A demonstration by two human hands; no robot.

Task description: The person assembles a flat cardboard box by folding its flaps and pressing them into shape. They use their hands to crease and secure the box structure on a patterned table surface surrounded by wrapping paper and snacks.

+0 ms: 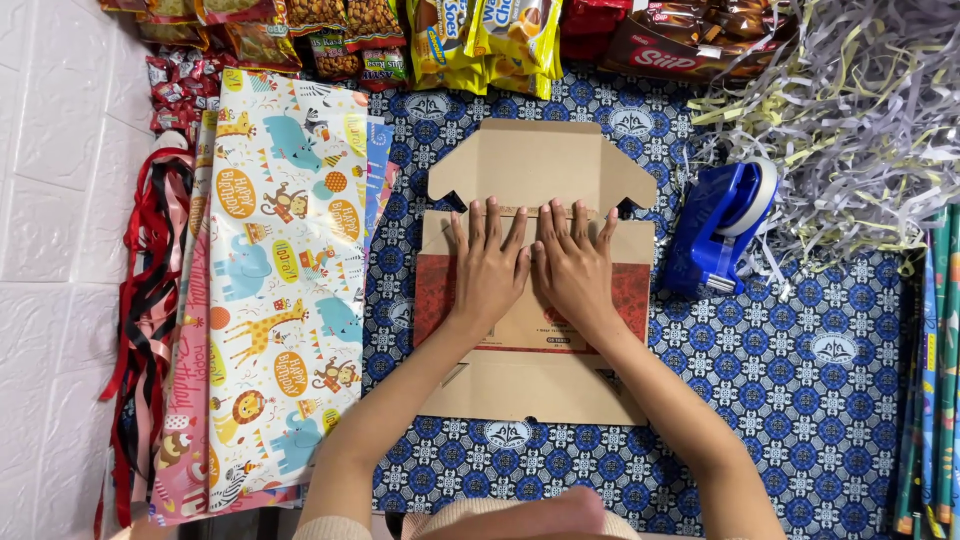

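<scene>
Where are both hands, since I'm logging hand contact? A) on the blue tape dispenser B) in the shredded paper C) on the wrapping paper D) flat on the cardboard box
D: the left hand and right hand lie side by side, palms down, on the flattened cardboard box.

I see a flat, unfolded brown cardboard box with red side panels (533, 300) lying left of the blue tape dispenser (718, 228), flaps spread open.
</scene>
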